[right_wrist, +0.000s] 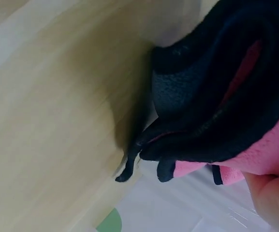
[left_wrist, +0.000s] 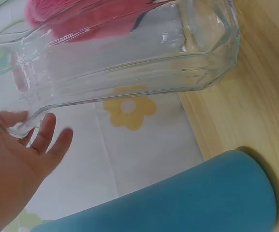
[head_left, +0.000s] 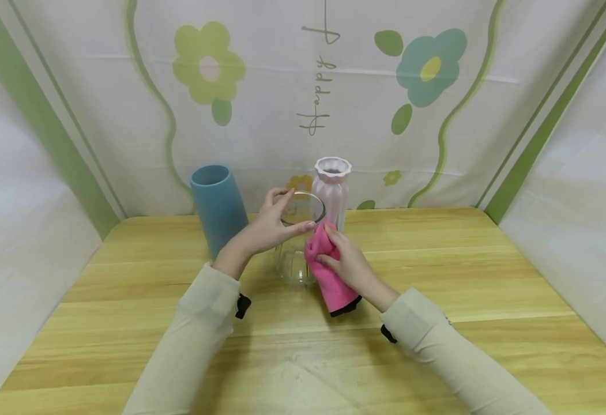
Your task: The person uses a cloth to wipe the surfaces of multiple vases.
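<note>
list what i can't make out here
- Head view: foot of the pale pink vase, hidden by pink cloth and right hand.
- Left wrist view: rim of the blue vase, cut off by bottom edge.
- Right wrist view: most of that hand, cut off by right edge.

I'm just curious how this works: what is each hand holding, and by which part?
The left hand holds the clear glass vase at its rim; the right hand grips the pink cloth by its upper part.

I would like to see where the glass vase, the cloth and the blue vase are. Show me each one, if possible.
Glass vase (left_wrist: pixel 124 70): left wrist view, side of the body.
Cloth (head_left: pixel 331 283): head view, pink lower part.
Blue vase (head_left: pixel 221 213): head view, mid-body.
</note>
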A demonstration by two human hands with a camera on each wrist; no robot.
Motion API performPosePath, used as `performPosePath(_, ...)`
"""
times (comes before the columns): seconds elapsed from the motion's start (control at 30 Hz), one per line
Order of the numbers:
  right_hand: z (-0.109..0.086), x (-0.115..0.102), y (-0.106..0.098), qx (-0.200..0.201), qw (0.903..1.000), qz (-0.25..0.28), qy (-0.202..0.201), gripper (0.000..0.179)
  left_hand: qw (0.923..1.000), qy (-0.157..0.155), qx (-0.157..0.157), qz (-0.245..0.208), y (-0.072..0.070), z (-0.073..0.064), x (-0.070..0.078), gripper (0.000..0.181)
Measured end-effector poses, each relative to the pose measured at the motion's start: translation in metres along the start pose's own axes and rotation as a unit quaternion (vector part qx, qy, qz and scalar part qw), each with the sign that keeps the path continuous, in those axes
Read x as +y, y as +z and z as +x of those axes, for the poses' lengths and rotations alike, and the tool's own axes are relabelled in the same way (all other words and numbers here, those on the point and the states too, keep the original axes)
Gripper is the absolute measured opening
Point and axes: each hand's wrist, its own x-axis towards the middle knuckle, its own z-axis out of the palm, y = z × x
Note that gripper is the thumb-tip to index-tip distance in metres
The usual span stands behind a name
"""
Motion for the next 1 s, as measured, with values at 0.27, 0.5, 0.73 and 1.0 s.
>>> performPosePath(0.27, -0.003, 0.011, 0.003, -0.049, 0.9987, -0.013, 0.004, 0.073, 0.9998, -0.013, -0.004, -0.015, -0.006, -0.002, 0.003, 0.099)
performPosePath(0.5, -0.007, 0.017, 0.006, -0.051, 0.9984, -0.024, 0.007, 0.068, 0.9998, -0.006, -0.019, -0.006, -0.009, -0.001, 0.008, 0.097)
performPosePath(0.73, -0.008, 0.018, 0.009, -0.035, 0.999, -0.015, 0.022, 0.066, 0.9993, -0.01, -0.028, -0.022, -0.005, 0.001, 0.008, 0.093)
performPosePath(1.0, -0.003, 0.009, 0.005, 0.019, 0.999, 0.032, 0.025, 0.06, 0.9993, -0.012, -0.026, -0.025, -0.005, 0.002, 0.008, 0.093)
